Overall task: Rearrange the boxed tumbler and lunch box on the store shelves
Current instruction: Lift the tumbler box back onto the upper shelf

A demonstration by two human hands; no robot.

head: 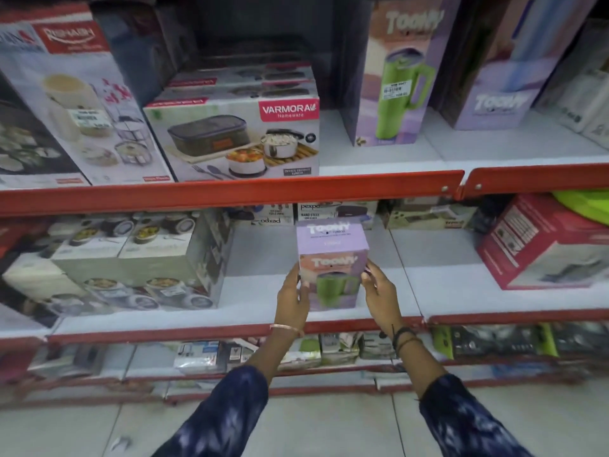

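Nearest the camera, two arms in dark blue patterned sleeves reach forward over a pale tiled floor [296, 423]. The left hand [291, 293] and the right hand [379, 288] each form a closed grip on the boxed tumbler [331, 258], the left pressing its left side and the right its right side. This lilac box stands upright at the middle shelf [329, 324], near the red front edge, in a bare stretch between a stack of grey-green boxes [131, 258] on the left and a red box [543, 245] on the right; whether its base touches the shelf cannot be told. Farther off, on the upper shelf [379, 159], the lunch box [237, 136] in white Varmora packaging sits at the front edge. To its right, well apart, stands a taller lilac tumbler box [395, 74].
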